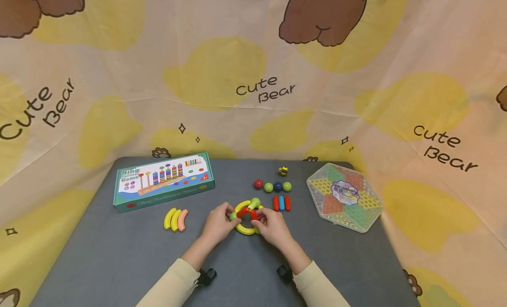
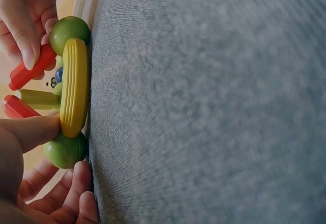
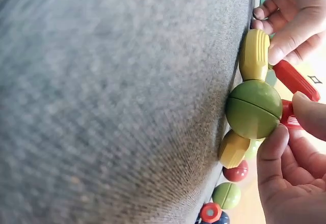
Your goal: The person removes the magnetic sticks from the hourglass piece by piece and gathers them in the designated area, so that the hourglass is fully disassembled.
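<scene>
The frame [image 1: 245, 231], a ring of yellow curves and green balls with red rods rising from it, sits mid-bench between the hands. Its parts look light, hard and unlikely to break; the joints are probably the weak point. The smooth balls may slip or roll, so the ribbed flanks of the curves [image 2: 74, 89] and rods should give the better hold. The left hand [image 1: 218, 221] has its fingers curled round a green ball [image 2: 65, 150], the thumb against the curve's end; the right hand [image 1: 274, 227] pinches a red rod [image 2: 32, 67] by a ball.

The bench [image 1: 237, 271] is dark grey with a fine texture, probably grippy enough to steady the frame. From the frame, spare curves [image 1: 174, 220] lie at 9 o'clock, a box [image 1: 164, 182] at 10, loose balls [image 1: 268, 187] at 1 and a board [image 1: 344, 197] near 3. Printed cloth [image 1: 336, 91] hangs at 12.
</scene>
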The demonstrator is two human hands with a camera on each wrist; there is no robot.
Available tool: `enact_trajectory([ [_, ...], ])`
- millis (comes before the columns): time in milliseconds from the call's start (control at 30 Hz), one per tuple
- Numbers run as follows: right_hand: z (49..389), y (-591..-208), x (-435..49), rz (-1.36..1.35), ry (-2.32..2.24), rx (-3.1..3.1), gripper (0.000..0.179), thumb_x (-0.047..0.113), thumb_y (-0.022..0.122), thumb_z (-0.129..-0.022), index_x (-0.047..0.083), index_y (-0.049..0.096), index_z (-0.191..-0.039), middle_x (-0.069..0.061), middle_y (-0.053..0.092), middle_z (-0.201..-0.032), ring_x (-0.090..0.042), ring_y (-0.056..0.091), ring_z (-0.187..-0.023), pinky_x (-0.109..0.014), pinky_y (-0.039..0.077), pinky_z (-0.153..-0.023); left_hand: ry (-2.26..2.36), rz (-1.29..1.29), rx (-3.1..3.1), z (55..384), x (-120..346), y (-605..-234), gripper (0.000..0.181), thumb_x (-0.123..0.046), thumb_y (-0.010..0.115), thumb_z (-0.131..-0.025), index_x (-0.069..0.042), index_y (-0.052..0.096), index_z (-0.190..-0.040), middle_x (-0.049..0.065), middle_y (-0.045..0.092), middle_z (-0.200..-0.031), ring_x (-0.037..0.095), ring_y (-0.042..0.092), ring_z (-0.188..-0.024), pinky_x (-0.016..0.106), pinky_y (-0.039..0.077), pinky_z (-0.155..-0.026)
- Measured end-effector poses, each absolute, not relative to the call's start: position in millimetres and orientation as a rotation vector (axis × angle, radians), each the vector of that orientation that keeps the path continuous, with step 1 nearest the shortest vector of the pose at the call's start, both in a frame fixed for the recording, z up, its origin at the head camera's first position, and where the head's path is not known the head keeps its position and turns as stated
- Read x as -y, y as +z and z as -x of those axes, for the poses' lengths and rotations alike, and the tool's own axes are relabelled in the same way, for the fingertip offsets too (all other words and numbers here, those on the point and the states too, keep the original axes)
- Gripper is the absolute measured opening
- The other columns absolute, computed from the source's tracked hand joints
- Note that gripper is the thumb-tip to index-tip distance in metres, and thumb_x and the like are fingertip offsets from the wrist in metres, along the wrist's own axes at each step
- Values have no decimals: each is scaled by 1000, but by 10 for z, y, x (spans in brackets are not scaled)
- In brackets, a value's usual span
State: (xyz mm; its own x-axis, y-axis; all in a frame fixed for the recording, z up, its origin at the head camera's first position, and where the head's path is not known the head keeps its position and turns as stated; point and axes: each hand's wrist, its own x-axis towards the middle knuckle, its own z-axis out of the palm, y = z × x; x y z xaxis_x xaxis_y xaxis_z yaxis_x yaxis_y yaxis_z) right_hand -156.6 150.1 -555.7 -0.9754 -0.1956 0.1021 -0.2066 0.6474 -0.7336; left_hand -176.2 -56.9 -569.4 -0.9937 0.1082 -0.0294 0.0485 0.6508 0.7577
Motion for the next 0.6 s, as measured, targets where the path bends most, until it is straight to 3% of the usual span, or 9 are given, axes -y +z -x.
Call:
enact_trajectory([
  [400,1543,-5529,-1557,-380,1169,2883,18,15,71,-95,3,63,-106,-1,64,-82,-7,55,-68,-23,50,-63,1278,-117,-2775,1796,551,-5729,31,-22,85,-82,-10,64,-102,2,62,-88,14,53,-70,28,47,-63],
  [600,1539,-5517,-1580,-343,1163,2917,19,15,66,-98,3,57,-111,0,59,-77,-9,51,-61,-23,46,-56,1269,-129,-2777,1792,548,-5709,31,-20,84,-82,-9,66,-104,2,63,-90,13,54,-69,28,46,-62],
])
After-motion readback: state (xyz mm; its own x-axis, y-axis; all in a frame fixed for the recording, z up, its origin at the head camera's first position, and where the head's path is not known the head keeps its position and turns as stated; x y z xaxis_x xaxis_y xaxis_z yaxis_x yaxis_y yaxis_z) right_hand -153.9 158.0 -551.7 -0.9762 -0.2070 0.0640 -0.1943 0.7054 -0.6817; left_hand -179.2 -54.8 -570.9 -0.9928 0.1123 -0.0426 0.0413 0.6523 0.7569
